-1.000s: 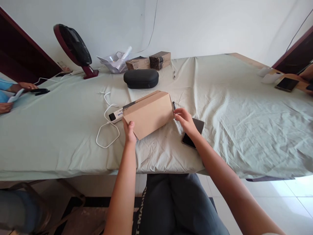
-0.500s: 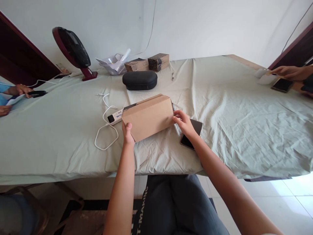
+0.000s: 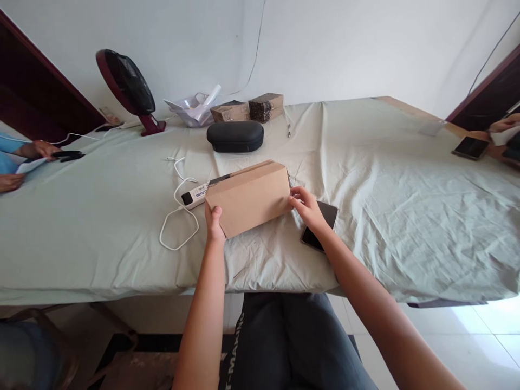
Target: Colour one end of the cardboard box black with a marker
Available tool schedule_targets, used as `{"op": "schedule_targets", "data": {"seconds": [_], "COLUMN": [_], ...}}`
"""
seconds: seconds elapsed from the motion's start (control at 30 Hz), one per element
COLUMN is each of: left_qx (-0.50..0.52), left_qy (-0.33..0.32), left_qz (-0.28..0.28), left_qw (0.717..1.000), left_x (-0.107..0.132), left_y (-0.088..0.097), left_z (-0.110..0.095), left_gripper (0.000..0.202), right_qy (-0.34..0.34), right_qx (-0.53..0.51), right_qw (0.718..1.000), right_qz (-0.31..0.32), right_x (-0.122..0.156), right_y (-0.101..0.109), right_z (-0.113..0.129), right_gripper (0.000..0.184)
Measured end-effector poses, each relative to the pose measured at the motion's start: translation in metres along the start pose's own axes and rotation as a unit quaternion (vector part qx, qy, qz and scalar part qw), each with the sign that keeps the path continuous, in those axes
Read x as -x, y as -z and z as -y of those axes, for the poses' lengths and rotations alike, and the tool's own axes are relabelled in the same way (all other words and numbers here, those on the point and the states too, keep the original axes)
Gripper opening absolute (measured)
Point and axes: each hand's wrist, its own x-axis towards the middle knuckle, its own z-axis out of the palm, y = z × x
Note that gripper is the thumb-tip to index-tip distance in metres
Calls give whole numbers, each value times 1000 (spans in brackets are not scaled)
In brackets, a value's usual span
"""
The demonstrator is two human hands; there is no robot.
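Observation:
A brown cardboard box (image 3: 252, 199) is tilted in front of me, above the cloth-covered table. My left hand (image 3: 215, 221) is closed on its lower left end, with the thumb on the near face and the other fingers hidden behind. At the right end, my right hand (image 3: 304, 206) has its fingers bent against the edge of the box. Dark material shows along the box's far upper edge and right end. Below my right wrist lies a dark phone (image 3: 320, 225), partly covered by the arm. A white power strip (image 3: 195, 196) sits behind the box's left end.
Beyond the box stands a black oval case (image 3: 235, 136). Farther back are a plastic basket (image 3: 193, 115), two taped cartons (image 3: 266, 107) and a fan (image 3: 129, 86). A white cable (image 3: 164, 230) loops at left. Other people's hands (image 3: 43, 150) show at both sides; another phone (image 3: 470, 147) lies right.
The view has shifted slightly, so everything sits a little lower. Both hands keep their places on the box. At far right, the other person's hand has drawn back toward the edge.

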Motion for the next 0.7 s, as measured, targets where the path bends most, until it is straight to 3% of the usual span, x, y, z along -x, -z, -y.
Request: {"op": "schedule_targets", "data": {"seconds": [0.43,0.7], "left_qx": [37,7], "left_qy": [21,-12], "left_qz": [-15,4], "left_qw": [999,1000], "left_x": [0,-3], "left_y": [8,9], "left_z": [7,8], "left_gripper": [83,78], "right_qy": [-3,0], "right_qx": [8,6], "right_qw": [1000,1000], "right_qz": [9,11], "right_x": [-1,-1], "right_y": [-2,0], "right_z": [0,1], "right_gripper": [28,28]}}
